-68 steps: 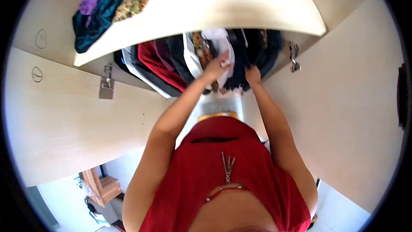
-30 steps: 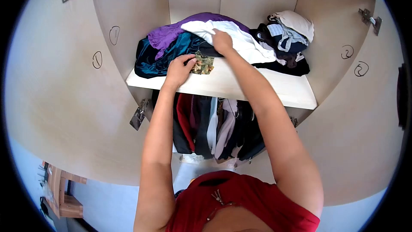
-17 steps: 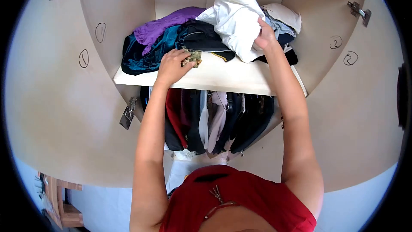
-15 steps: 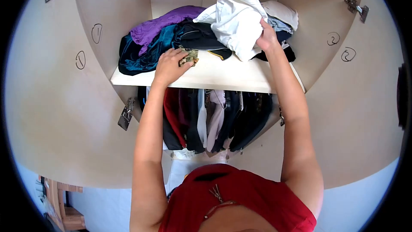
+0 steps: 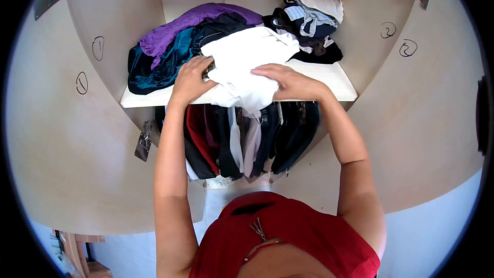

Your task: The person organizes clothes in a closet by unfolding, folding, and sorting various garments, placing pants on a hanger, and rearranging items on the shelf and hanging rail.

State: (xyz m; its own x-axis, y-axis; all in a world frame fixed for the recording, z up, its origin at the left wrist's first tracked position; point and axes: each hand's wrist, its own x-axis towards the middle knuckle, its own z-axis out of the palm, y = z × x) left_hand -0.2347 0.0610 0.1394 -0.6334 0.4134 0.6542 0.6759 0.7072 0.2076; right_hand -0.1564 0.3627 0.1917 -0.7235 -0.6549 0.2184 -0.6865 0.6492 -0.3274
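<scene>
A crumpled white garment (image 5: 247, 59) lies at the front of the shelf, its lower end hanging over the edge. My right hand (image 5: 290, 82) grips its right side, thumb on top; the other fingers are mostly hidden. At its left side, my left hand (image 5: 193, 80) is curled around a small greenish-brown patterned cloth (image 5: 207, 70), mostly covered by the hand and the white garment. Left of and behind them are a teal velvet garment (image 5: 162, 64), a purple garment (image 5: 180, 23) and a black garment (image 5: 221, 25).
A folded stack of clothes (image 5: 314, 15) stands at the shelf's (image 5: 334, 82) back right, with dark clothing beneath. Below hang several garments (image 5: 252, 141). Open cabinet doors marked with circled numbers flank me, the left door (image 5: 67, 134) and the right door (image 5: 411, 123).
My right hand has brought the white garment down and toward me, from above the shelf to its front edge beside my left hand. The folded stack behind is now more exposed.
</scene>
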